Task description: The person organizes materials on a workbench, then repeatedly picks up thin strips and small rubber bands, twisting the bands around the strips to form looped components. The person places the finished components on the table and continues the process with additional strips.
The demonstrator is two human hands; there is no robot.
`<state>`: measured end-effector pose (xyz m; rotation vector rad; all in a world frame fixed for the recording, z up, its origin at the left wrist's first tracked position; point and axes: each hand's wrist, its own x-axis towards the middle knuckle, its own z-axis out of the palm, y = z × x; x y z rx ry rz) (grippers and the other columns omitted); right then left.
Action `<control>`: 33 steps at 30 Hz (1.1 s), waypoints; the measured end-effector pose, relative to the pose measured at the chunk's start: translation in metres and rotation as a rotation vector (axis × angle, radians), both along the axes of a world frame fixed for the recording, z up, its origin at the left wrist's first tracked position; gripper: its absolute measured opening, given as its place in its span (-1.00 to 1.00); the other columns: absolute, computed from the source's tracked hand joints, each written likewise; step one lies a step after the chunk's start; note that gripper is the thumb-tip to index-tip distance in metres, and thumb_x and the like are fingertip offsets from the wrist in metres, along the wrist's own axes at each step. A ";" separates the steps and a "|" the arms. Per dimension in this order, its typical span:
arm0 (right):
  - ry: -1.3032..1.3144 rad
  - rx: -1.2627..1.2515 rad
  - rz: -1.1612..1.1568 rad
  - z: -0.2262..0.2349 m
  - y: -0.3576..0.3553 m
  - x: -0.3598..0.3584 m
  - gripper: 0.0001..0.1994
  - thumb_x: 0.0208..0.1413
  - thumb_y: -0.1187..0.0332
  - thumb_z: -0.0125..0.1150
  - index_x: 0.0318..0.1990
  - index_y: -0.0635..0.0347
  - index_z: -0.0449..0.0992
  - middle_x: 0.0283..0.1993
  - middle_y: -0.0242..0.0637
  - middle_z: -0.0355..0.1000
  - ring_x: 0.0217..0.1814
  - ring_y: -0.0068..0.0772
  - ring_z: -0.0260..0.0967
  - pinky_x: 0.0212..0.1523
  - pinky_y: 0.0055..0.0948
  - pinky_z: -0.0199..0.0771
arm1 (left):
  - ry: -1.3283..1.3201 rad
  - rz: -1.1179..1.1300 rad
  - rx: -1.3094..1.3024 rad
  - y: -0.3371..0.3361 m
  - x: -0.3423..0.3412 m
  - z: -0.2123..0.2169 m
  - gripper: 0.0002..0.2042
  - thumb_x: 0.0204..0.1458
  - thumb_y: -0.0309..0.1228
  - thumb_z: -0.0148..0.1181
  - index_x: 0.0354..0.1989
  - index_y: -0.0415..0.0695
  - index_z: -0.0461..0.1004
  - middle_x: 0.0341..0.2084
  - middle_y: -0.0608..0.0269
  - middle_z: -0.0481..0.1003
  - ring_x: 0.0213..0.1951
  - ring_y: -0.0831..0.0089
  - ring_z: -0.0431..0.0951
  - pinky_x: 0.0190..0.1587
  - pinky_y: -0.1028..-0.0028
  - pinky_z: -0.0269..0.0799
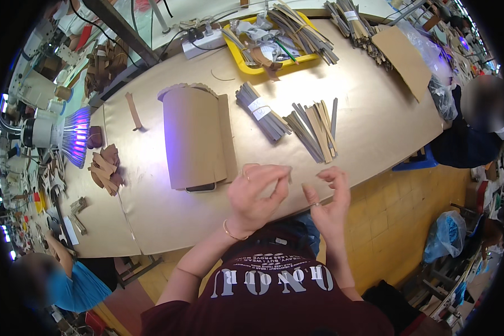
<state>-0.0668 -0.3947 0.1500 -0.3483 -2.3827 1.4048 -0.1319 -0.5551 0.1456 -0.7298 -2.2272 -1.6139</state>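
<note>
My left hand (257,193) is raised over the table's near edge, thumb and forefinger pressed together; whatever is between their tips is too small to make out. To its right, my right hand (331,201) has its thumb and forefinger apart with nothing visible between them. Just beyond both hands lies a loose group of thin grey and tan strips (317,129). A bundle of grey strips (261,112) with a white paper band sits left of that group. Close to my left hand stands a curved brown cardboard cover (193,140) with a scalloped far edge.
A yellow tray (257,70) of strips and scraps stands at the back, by a white power strip (204,43). More bundled strips (355,28) and a cardboard sheet (403,59) lie far right. Brown scraps (106,168) and a lit lamp (75,137) are left. Two people sit nearby.
</note>
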 end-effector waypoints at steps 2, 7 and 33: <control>0.012 -0.057 -0.043 0.017 -0.001 0.006 -0.89 0.12 0.51 0.31 -0.26 0.33 0.51 -0.26 -0.30 0.47 -0.28 -0.57 0.37 -0.18 -0.57 0.35 | 0.367 0.021 -0.181 -0.005 0.000 -0.003 -0.72 -0.11 -0.56 0.37 -0.15 -0.17 0.61 -0.22 0.16 0.60 -0.17 0.29 0.63 -0.24 0.42 0.47; -0.139 -0.539 0.194 0.047 0.000 0.017 -0.93 0.14 0.57 0.26 -0.23 0.35 0.58 -0.28 -0.30 0.48 -0.27 -0.58 0.41 -0.21 -0.59 0.40 | 0.458 -0.089 -0.203 -0.006 0.005 -0.006 -0.72 -0.15 -0.50 0.40 -0.18 -0.14 0.63 -0.24 0.23 0.59 -0.18 0.32 0.63 -0.26 0.45 0.41; -0.169 -0.502 0.225 0.037 -0.002 0.011 -0.95 0.16 0.60 0.15 -0.28 0.39 0.53 -0.35 -0.38 0.42 -0.33 -0.65 0.29 -0.26 -0.62 0.30 | 0.272 -0.120 -0.058 0.002 0.013 -0.017 -0.76 -0.19 -0.61 0.39 -0.27 -0.19 0.62 -0.36 0.22 0.59 -0.33 0.31 0.63 -0.33 0.41 0.50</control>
